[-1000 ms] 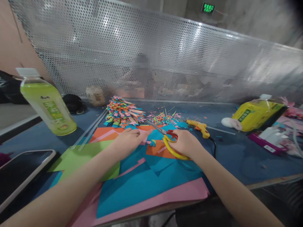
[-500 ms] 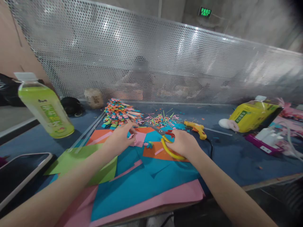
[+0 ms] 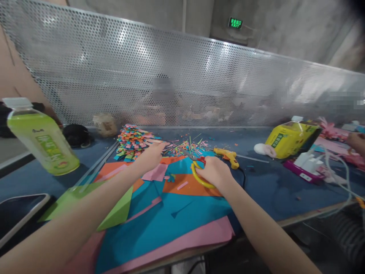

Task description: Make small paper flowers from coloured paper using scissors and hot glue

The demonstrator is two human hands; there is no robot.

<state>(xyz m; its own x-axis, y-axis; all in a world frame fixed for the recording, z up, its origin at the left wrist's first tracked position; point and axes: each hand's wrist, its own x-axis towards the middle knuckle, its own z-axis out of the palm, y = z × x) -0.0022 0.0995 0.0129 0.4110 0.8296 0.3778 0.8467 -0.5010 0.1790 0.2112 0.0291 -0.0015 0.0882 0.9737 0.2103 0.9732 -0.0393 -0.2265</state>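
Note:
My right hand (image 3: pixel 215 171) is wrapped round a pair of scissors (image 3: pixel 196 173) with yellow loop handles and a red part, blades pointing up and left. Ahead of the blades lies a heap of thin paper scraps (image 3: pixel 188 146). My left hand (image 3: pixel 151 155) reaches out by the heap's left side, fingers drawn together; anything between the fingertips is too small to make out. Beside it stands a cone of layered, fringed paper strips (image 3: pixel 132 142) in several colours. Under the hands lie a pink paper piece (image 3: pixel 155 173), orange paper (image 3: pixel 185 185) and a large blue sheet (image 3: pixel 168 217).
A yellow glue gun (image 3: pixel 228 156) lies right of the scissors, its cord trailing. A green drink bottle (image 3: pixel 42 140) and a phone (image 3: pixel 21 213) are at left. On the right are a yellow-labelled bottle (image 3: pixel 285 140), a purple tray (image 3: pixel 302 171) and another person's hand (image 3: pixel 356 141).
My left hand has moved forward from the pink paper piece toward the scrap heap, its fingers closing together. The right hand keeps the scissors. The view has shifted slightly right.

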